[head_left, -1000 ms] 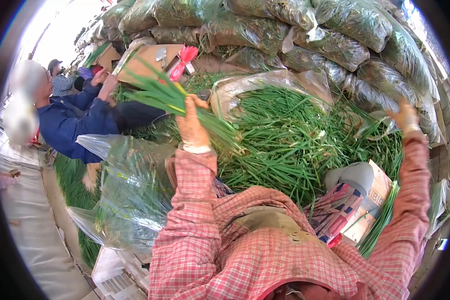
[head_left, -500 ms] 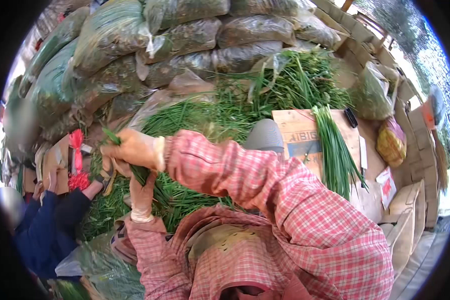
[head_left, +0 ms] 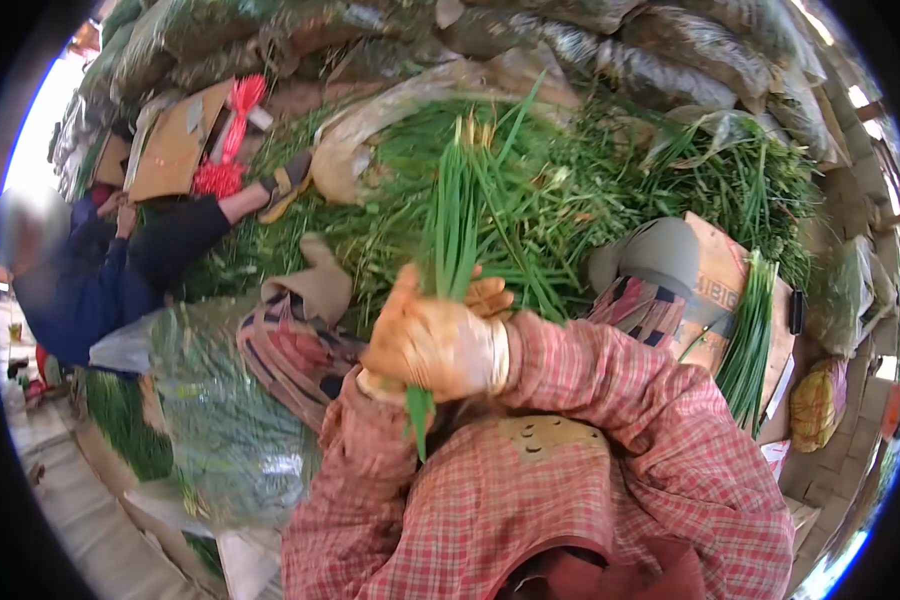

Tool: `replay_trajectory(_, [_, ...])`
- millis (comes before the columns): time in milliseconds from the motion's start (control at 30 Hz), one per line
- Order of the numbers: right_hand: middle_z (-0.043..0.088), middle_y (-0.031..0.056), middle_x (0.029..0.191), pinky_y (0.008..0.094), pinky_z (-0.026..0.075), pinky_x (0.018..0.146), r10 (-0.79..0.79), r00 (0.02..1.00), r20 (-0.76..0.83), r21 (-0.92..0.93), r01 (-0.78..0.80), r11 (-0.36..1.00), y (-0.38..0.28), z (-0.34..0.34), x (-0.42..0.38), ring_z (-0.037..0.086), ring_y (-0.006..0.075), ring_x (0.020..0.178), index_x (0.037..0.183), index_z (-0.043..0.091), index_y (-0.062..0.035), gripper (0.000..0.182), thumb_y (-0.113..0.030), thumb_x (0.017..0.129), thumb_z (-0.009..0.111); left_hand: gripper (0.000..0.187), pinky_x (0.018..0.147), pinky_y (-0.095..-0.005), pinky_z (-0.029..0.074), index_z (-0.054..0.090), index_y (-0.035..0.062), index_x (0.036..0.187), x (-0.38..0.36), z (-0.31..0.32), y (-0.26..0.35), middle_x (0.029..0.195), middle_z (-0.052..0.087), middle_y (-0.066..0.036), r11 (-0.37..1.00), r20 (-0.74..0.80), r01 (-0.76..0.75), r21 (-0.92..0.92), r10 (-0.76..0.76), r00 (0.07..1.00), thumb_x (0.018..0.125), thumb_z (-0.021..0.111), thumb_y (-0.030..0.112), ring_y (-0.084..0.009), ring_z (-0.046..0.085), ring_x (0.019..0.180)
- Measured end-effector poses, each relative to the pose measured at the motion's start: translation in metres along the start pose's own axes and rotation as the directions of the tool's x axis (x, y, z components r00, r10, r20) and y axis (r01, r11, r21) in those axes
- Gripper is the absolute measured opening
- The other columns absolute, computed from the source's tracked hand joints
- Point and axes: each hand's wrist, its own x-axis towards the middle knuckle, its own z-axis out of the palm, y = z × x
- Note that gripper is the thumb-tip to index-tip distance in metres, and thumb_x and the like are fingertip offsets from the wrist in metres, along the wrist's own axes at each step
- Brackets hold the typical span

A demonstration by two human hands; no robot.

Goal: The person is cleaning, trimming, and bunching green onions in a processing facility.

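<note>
Head cam: both hands, right hand (head_left: 438, 345) foremost, clamped round upright chive bunch (head_left: 457, 215)

The cardboard box (head_left: 730, 290) by the loose green stalks bears partly hidden red letters, "IBIG".

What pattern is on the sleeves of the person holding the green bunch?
A red-and-white check on the sleeves, clearest in the head view.

I see my right hand (head_left: 440, 345) gripping a bunch of chives (head_left: 460, 215) upright. My left hand (head_left: 485, 297) seems to sit behind it, mostly hidden. A heap of greens (head_left: 610, 200) lies beyond.
</note>
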Motion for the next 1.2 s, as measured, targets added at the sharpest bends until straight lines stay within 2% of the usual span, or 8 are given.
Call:
replay_trajectory(200, [0.057, 0.0146, 0.088, 0.0361, 0.041, 0.078, 0.001, 0.945, 0.327, 0.806, -0.28, 0.521, -0.031, -0.013, -0.05, 0.054, 0.0288, 0.09, 0.102, 0.053, 0.0, 0.035, -0.021, 0.077, 0.063, 0.041, 0.054, -0.023, 0.041, 0.042, 0.0015, 0.117, 0.024, -0.105, -0.011, 0.08, 0.051, -0.003, 0.975, 0.246, 0.22, -0.016, -0.21, 0.946, 0.087, 0.049, 0.03, -0.0094, 0.046, 0.061])
replay_trajectory(467, [0.034, 0.0231, 0.129, 0.0406, 0.031, 0.096, 0.743, 0.669, -0.009, 0.388, -0.683, 0.619, 0.048, 0.071, -0.051, 0.035, 0.0347, 0.118, 0.134, 0.01, 0.0028, 0.11, -0.034, 0.057, 0.079, 0.025, 0.039, -0.0171, 0.023, 0.048, 0.0055, 0.107, -0.065, -0.111, 0.003, 0.063, 0.047, -0.001, 0.8, 0.018, -0.004, 0.599, -0.009, 1.0, 0.085, 0.049, 0.017, -0.0043, 0.03, 0.041])
replay_trajectory(533, [0.047, 0.0149, 0.12, 0.0344, 0.038, 0.09, 0.649, 0.593, 0.476, 0.849, -0.502, -0.164, 0.048, 0.098, -0.042, 0.047, 0.0259, 0.106, 0.131, 0.023, 0.0027, 0.087, -0.026, 0.067, 0.075, 0.031, 0.039, -0.0172, 0.022, 0.046, 0.0053, 0.113, -0.087, -0.122, 0.01, 0.06, 0.045, -0.001, 0.778, 0.031, 0.021, 0.628, -0.051, 0.998, 0.085, 0.05, 0.017, -0.0045, 0.029, 0.04])
replay_trajectory(633, [0.055, 0.0009, 0.095, 0.0204, 0.039, 0.056, 0.259, 0.639, 0.724, 0.593, -0.385, -0.708, 0.016, 0.108, -0.038, 0.047, 0.0108, 0.071, 0.122, 0.043, -0.0025, 0.056, -0.022, 0.076, 0.068, 0.026, 0.038, -0.0176, 0.021, 0.046, 0.0039, 0.109, -0.125, -0.124, 0.019, 0.066, 0.051, -0.002, 0.746, -0.114, 0.136, 0.652, -0.081, 0.99, 0.087, 0.048, 0.019, -0.0033, 0.028, 0.039])
replay_trajectory(800, [0.057, -0.0007, 0.077, 0.021, 0.041, 0.065, 0.359, 0.69, 0.629, 0.711, -0.697, 0.092, 0.066, 0.104, -0.067, 0.049, 0.0082, 0.072, 0.095, 0.059, -0.006, 0.022, -0.026, 0.084, 0.057, 0.03, 0.037, -0.0189, 0.022, 0.051, 0.0043, 0.107, -0.167, -0.153, 0.018, 0.067, 0.055, -0.006, 0.775, -0.258, 0.083, 0.626, 0.106, 0.96, 0.088, 0.05, 0.027, -0.0051, 0.028, 0.036])
replay_trajectory(1100, [0.049, -0.004, 0.061, 0.0188, 0.028, 0.042, 0.97, 0.044, 0.237, 0.842, -0.508, -0.183, 0.196, 0.022, -0.116, 0.038, 0.0054, 0.046, 0.089, 0.057, -0.0107, 0.033, -0.043, 0.081, 0.058, 0.023, 0.051, -0.0176, 0.04, 0.056, 0.0038, 0.103, -0.167, -0.186, -0.003, 0.082, 0.057, 0.003, 0.769, -0.466, 0.108, 0.63, 0.264, 0.845, 0.084, 0.058, 0.017, -0.0042, 0.049, 0.066])
replay_trajectory(1133, [0.046, -0.0049, 0.056, 0.0186, 0.024, 0.04, 0.832, 0.359, 0.423, 0.874, -0.404, -0.27, 0.226, 0.014, -0.149, 0.033, 0.004, 0.042, 0.086, 0.058, -0.0103, 0.035, -0.045, 0.081, 0.056, 0.022, 0.05, -0.0178, 0.038, 0.057, 0.0032, 0.102, -0.169, -0.194, -0.004, 0.079, 0.057, 0.003, 0.748, -0.451, 0.118, 0.653, 0.26, 0.854, 0.084, 0.058, 0.016, -0.0042, 0.048, 0.062])
replay_trajectory(1200, [0.046, -0.0046, 0.059, 0.0193, 0.027, 0.042, 0.965, 0.211, 0.154, 0.763, -0.646, 0.019, 0.174, 0.011, -0.098, 0.034, 0.0047, 0.046, 0.084, 0.06, -0.0097, 0.035, -0.045, 0.082, 0.056, 0.02, 0.046, -0.0183, 0.034, 0.058, 0.0022, 0.1, -0.171, -0.203, -0.008, 0.073, 0.056, 0.003, 0.708, -0.443, 0.129, 0.694, 0.28, 0.851, 0.083, 0.059, 0.014, -0.0042, 0.045, 0.055])
